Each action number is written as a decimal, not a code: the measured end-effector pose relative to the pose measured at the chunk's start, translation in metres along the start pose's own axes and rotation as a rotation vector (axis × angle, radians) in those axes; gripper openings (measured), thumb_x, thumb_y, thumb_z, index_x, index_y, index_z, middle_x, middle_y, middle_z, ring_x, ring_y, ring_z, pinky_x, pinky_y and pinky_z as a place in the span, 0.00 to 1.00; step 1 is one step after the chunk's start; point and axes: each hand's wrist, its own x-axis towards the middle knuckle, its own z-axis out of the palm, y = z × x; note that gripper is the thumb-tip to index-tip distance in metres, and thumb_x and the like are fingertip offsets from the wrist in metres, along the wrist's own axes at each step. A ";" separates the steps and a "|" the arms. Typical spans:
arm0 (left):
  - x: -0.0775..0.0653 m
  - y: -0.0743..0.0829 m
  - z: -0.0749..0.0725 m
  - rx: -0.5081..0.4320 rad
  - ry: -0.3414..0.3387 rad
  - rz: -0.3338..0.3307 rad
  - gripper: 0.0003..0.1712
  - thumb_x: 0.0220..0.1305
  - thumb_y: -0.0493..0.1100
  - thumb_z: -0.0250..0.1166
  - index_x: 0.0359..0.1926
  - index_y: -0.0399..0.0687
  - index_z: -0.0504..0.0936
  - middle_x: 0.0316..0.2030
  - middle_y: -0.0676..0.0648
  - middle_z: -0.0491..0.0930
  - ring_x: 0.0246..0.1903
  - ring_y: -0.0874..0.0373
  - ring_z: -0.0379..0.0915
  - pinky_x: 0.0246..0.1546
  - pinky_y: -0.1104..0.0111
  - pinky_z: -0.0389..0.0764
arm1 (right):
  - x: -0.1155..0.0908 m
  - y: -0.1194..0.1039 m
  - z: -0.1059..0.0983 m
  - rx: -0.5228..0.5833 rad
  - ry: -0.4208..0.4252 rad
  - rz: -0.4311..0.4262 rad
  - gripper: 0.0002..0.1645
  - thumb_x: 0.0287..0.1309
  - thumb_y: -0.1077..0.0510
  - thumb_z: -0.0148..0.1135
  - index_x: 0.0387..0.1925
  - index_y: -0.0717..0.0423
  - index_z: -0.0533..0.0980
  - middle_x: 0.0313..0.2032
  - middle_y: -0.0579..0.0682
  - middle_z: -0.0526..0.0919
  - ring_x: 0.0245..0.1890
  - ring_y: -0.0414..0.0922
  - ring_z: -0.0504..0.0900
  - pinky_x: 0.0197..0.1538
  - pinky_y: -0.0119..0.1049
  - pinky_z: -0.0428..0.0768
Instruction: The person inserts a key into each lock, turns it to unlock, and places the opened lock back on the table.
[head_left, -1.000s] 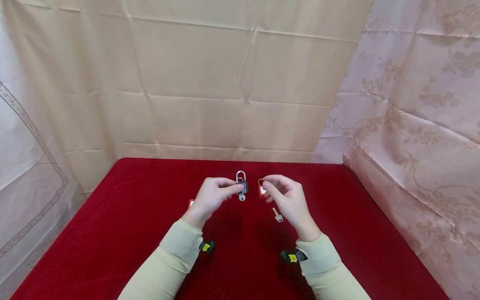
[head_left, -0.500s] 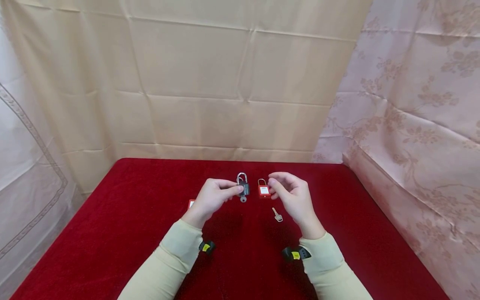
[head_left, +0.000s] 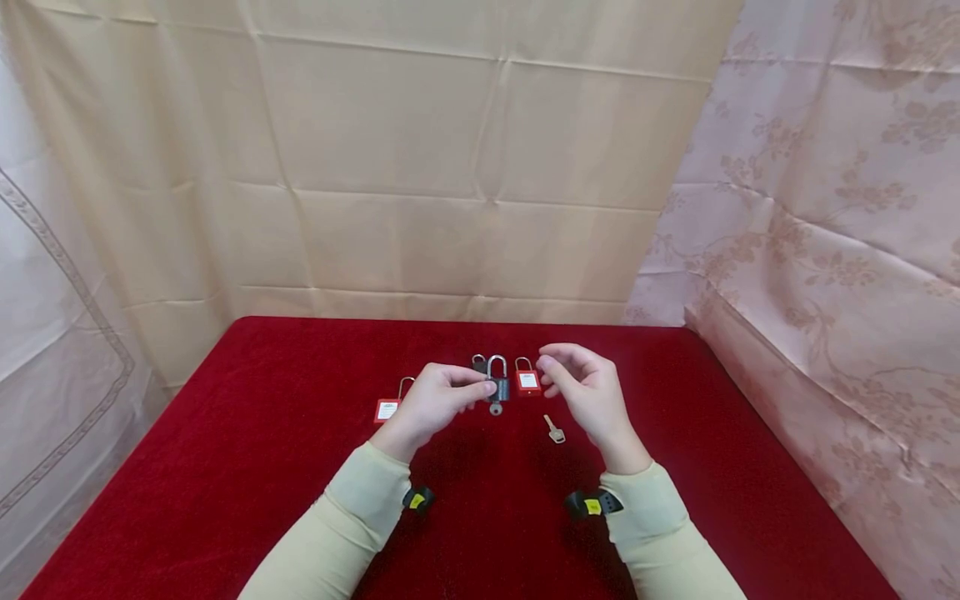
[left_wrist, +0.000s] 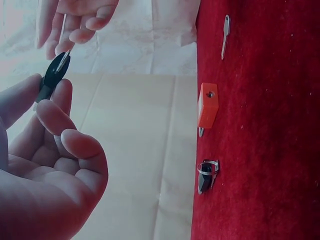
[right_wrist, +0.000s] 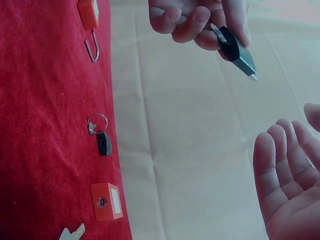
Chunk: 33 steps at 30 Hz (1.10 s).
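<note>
Between thumb and fingers, my left hand pinches a black padlock, shackle upward, above the table. A key sticks out of its bottom; the left wrist view shows the held padlock edge-on. My right hand hovers to the right with fingers loosely bent; the right wrist view shows this hand holding nothing. Closest to its fingertips in the head view is a red padlock with a white label, lying on the cloth. A loose key lies in front of that padlock.
A second red padlock lies at left, partly behind my left hand; its shackle looks unlatched. A small dark padlock with a key ring lies behind the held one. Red cloth covers the table; curtains hang behind.
My left hand has moved right and slightly nearer with the black padlock, uncovering the small dark padlock and more of the left red one. My right hand drew back from the right red padlock.
</note>
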 end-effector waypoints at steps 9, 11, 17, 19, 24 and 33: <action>-0.002 0.000 0.005 0.028 -0.040 0.012 0.11 0.62 0.42 0.73 0.43 0.40 0.91 0.23 0.48 0.80 0.27 0.53 0.74 0.28 0.66 0.72 | 0.001 0.008 -0.001 -0.002 -0.026 0.037 0.14 0.66 0.62 0.68 0.50 0.66 0.82 0.41 0.69 0.83 0.31 0.47 0.83 0.34 0.39 0.86; -0.002 0.001 0.006 0.033 -0.049 0.007 0.12 0.63 0.43 0.73 0.44 0.41 0.91 0.24 0.50 0.81 0.29 0.50 0.75 0.29 0.66 0.72 | 0.001 0.009 -0.001 -0.010 -0.038 0.045 0.15 0.66 0.61 0.68 0.50 0.65 0.82 0.41 0.67 0.84 0.32 0.49 0.84 0.35 0.40 0.86; -0.003 0.001 0.008 0.044 -0.066 -0.002 0.12 0.63 0.43 0.73 0.43 0.41 0.91 0.24 0.51 0.81 0.30 0.46 0.76 0.29 0.67 0.72 | 0.000 0.013 0.002 -0.004 -0.089 0.072 0.14 0.67 0.60 0.67 0.51 0.63 0.82 0.38 0.57 0.86 0.32 0.49 0.85 0.35 0.41 0.86; -0.003 0.000 0.009 0.048 -0.075 -0.009 0.11 0.63 0.44 0.72 0.43 0.42 0.91 0.25 0.51 0.82 0.32 0.41 0.77 0.30 0.65 0.73 | 0.000 0.015 0.003 -0.001 -0.108 0.085 0.14 0.67 0.60 0.67 0.51 0.63 0.83 0.38 0.56 0.87 0.32 0.50 0.85 0.36 0.42 0.86; -0.003 -0.001 0.009 0.060 -0.092 -0.017 0.11 0.63 0.45 0.73 0.42 0.43 0.91 0.26 0.50 0.83 0.33 0.42 0.77 0.32 0.63 0.75 | 0.000 0.019 0.005 0.005 -0.157 0.118 0.15 0.67 0.59 0.67 0.51 0.62 0.83 0.41 0.60 0.87 0.35 0.56 0.85 0.37 0.43 0.86; -0.002 -0.003 0.013 0.072 -0.096 0.012 0.09 0.63 0.43 0.73 0.40 0.42 0.91 0.21 0.52 0.80 0.27 0.52 0.75 0.28 0.67 0.72 | -0.001 0.022 0.007 -0.010 -0.208 0.147 0.16 0.68 0.58 0.66 0.50 0.67 0.83 0.39 0.61 0.87 0.34 0.55 0.85 0.39 0.46 0.86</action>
